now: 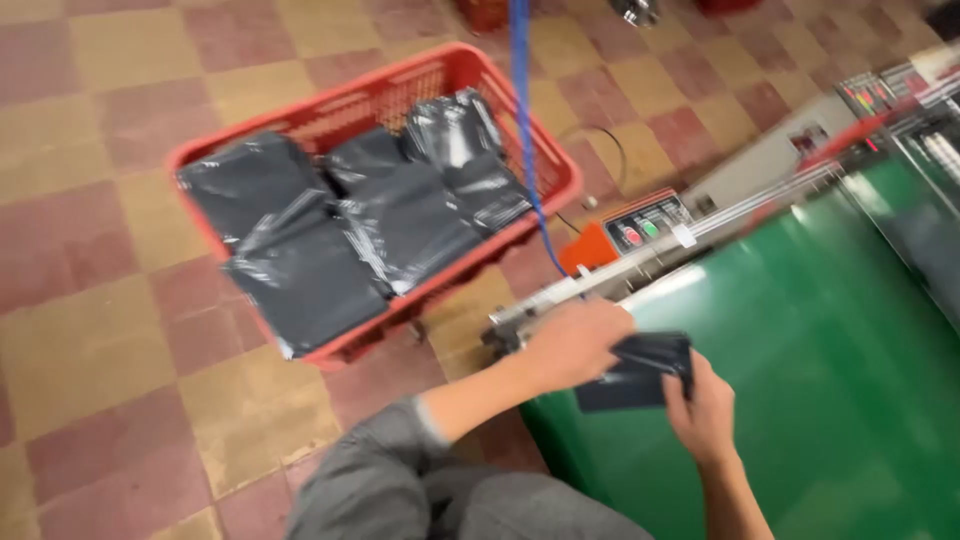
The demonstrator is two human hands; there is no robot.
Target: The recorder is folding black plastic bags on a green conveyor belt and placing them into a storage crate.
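View from above, looking down at a person's two bare hands over a green conveyor belt point(830, 360). L hand point(575, 345) reaches across from the left w/ fingers curled onto a small dark plastic pouch point(640, 372), gripping its left end. R hand point(705, 410) comes up from below, fingers closed on the pouch's right edge, so both hands hold it just above the belt's near-left corner. Frame is motion-blurred; exact finger positions hard to tell. Left of the belt, on a checkered red-and-tan tile floor point(90, 330), sits a red plastic basket point(375, 95) piled w/ more dark grey pouches point(300, 270). A blue strap point(522, 110) hangs down in front of the basket. Beside the belt's edge, a control panel point(645, 222) w/ red and green buttons, next to an orange part.
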